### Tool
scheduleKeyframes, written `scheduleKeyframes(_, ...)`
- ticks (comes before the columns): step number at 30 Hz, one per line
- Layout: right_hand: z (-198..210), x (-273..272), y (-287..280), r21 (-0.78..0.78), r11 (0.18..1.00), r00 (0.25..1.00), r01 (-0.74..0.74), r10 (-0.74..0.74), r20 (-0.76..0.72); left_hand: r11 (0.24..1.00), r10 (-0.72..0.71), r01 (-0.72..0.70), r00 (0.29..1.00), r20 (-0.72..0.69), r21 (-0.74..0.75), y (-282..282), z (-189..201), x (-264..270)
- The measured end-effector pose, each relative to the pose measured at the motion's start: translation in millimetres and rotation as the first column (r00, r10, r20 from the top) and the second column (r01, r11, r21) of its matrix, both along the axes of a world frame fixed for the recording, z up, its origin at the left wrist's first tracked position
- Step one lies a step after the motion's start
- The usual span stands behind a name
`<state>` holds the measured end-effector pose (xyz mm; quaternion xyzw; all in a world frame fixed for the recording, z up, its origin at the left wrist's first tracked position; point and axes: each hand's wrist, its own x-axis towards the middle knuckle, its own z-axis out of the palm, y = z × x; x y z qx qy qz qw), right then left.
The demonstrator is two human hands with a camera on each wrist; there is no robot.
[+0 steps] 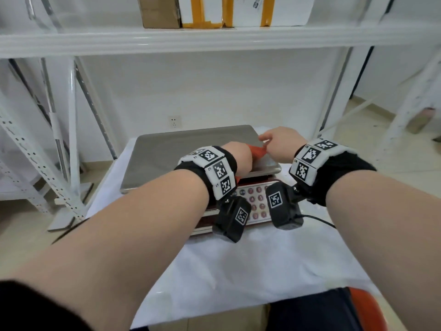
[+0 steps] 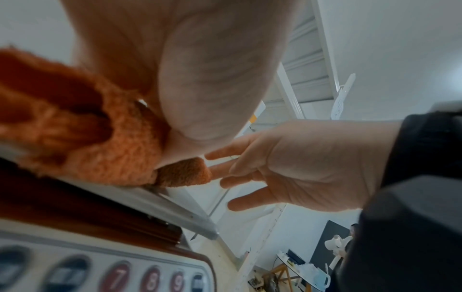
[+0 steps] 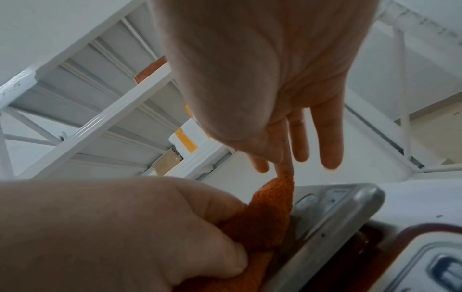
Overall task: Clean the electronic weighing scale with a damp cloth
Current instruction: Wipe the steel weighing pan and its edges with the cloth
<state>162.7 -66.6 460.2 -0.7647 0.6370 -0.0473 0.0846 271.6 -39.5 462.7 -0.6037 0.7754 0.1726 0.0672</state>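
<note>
The weighing scale stands on a white-covered table, its steel platter [image 1: 181, 154] above a keypad [image 1: 256, 201] with round number keys. An orange cloth [image 1: 259, 151] lies at the platter's near right corner. My left hand [image 1: 239, 161] grips the bunched cloth [image 2: 87, 138] against the platter's front edge [image 2: 180, 215]. My right hand [image 3: 273, 170] comes from the right and pinches the raised cloth corner [image 3: 277, 195] between thumb and forefinger, its other fingers [image 3: 330, 150] straight. The left hand [image 3: 220, 249] curls round the cloth in the right wrist view. Most of the cloth is hidden under it.
A white metal shelf [image 1: 214, 37] runs overhead with cardboard boxes [image 1: 162, 10]. Slotted rack uprights [image 1: 35, 151] stand at the left. A black cable [image 1: 319, 219] trails right from the scale. A wall socket [image 1: 174, 121] sits behind, and a red seat edge [image 1: 367, 306] shows at the bottom.
</note>
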Motion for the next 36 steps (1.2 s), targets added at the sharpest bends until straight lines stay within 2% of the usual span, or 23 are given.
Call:
scheduleKeyframes(3, -0.9, -10.1, 0.3, 0.000, 0.999, 0.999, 0.046, -0.046, 0.024, 0.997, -0.065, 0.068, 0.992, 0.109, -0.024, -0.7, 6.1, -20.6)
scheduleKeyframes(7, 1.4, -14.5, 3.8, -0.001, 0.998, 0.997, 0.067, -0.067, 0.031, 0.998, -0.044, 0.049, 0.993, 0.110, -0.043, -1.3, 1.7, -29.1)
scheduleKeyframes(13, 5.2, -13.2, 7.2, 0.029, 0.996, 0.996, 0.082, -0.083, 0.040, 0.988, -0.130, 0.139, 0.985, 0.116, -0.070, -5.6, -5.8, -19.0)
scheduleKeyframes(20, 4.2, -3.2, 3.0, 0.035, 0.999, 0.999, 0.038, -0.039, 0.033, 0.979, -0.192, 0.189, 0.981, -0.028, -0.077, 1.4, -6.7, -0.4)
scheduleKeyframes(23, 3.9, 0.9, 3.4, 0.027, 0.999, 0.999, 0.029, -0.030, 0.033, 0.989, -0.146, 0.145, 0.983, -0.111, -0.018, 0.5, -4.8, 13.3)
scheduleKeyframes(26, 5.1, 4.4, 2.0, 0.011, 0.999, 0.995, 0.037, -0.038, 0.090, 0.997, -0.037, 0.059, 0.947, -0.319, 0.058, -3.5, -6.7, 39.9)
scheduleKeyframes(27, 5.2, 6.8, 0.9, 0.003, 0.999, 0.993, 0.041, -0.041, 0.111, 0.997, 0.028, 0.009, 0.900, -0.436, 0.083, -4.1, -8.1, 50.5)
scheduleKeyframes(28, 5.2, 9.5, -0.6, -0.005, 0.999, 0.991, 0.043, -0.042, 0.126, 0.991, 0.110, -0.048, 0.815, -0.568, 0.123, -3.9, -9.6, 61.3)
scheduleKeyframes(30, 5.1, 15.7, -3.4, -0.011, 0.999, 0.989, 0.040, -0.038, 0.142, 0.964, 0.265, -0.128, 0.567, -0.780, 0.235, -2.9, -10.4, 79.0)
scheduleKeyframes(31, 5.3, 19.5, -4.4, -0.011, 0.999, 0.986, 0.037, -0.035, 0.164, 0.948, 0.317, -0.144, 0.456, -0.832, 0.283, -2.8, -10.0, 86.3)
scheduleKeyframes(33, 8.2, 28.5, -2.7, -0.015, 1.000, 0.974, 0.025, -0.022, 0.224, 0.926, 0.375, -0.146, 0.291, -0.880, 0.347, -2.4, -8.8, 98.4)
scheduleKeyframes(36, 7.5, 41.4, -3.8, 0.005, 1.000, 0.922, -0.004, 0.002, 0.387, 0.895, 0.442, -0.118, 0.132, -0.887, 0.429, -3.2, -8.2, 112.7)
